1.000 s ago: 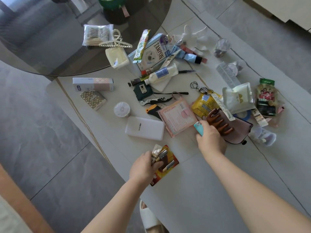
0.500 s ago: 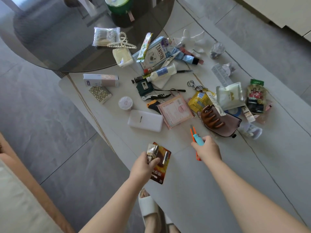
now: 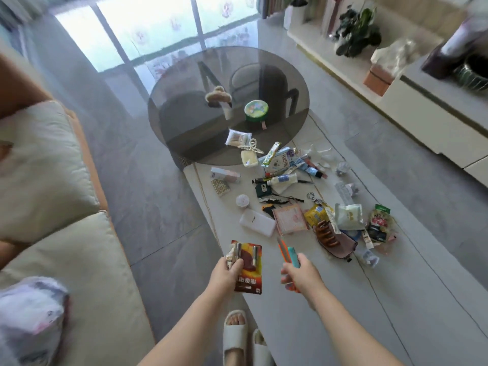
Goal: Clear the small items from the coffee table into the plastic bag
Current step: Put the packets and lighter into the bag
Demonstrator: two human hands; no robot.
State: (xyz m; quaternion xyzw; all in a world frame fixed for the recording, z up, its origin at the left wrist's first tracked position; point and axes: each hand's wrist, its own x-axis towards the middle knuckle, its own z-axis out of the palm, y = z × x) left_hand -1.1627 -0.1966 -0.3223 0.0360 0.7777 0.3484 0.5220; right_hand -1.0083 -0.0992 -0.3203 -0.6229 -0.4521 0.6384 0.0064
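Note:
My left hand (image 3: 227, 273) grips a red and orange battery card (image 3: 249, 268) together with a small wrapped item, held above the near edge of the white coffee table (image 3: 343, 299). My right hand (image 3: 301, 273) holds an orange cutter (image 3: 282, 248) and a teal lighter (image 3: 293, 256) just above the table. Beyond them lie several small items: a white power bank (image 3: 257, 222), a pink sachet (image 3: 290, 219), a brown hair claw (image 3: 327, 235) on a mauve pouch, a yellow packet (image 3: 315, 215) and a tampon box (image 3: 280, 161). No plastic bag is in view.
A round smoked-glass table (image 3: 184, 101) overlaps the far end and carries a green tin (image 3: 256, 110) and a hair clip. A cream sofa (image 3: 52, 233) runs along the left. A white cabinet (image 3: 422, 114) with plants stands at the right. My slippered feet (image 3: 235, 334) stand by the table.
My right hand has lifted the cutter and lighter off the table and drawn back toward me. The view has tilted up, showing the sofa, round table and cabinet.

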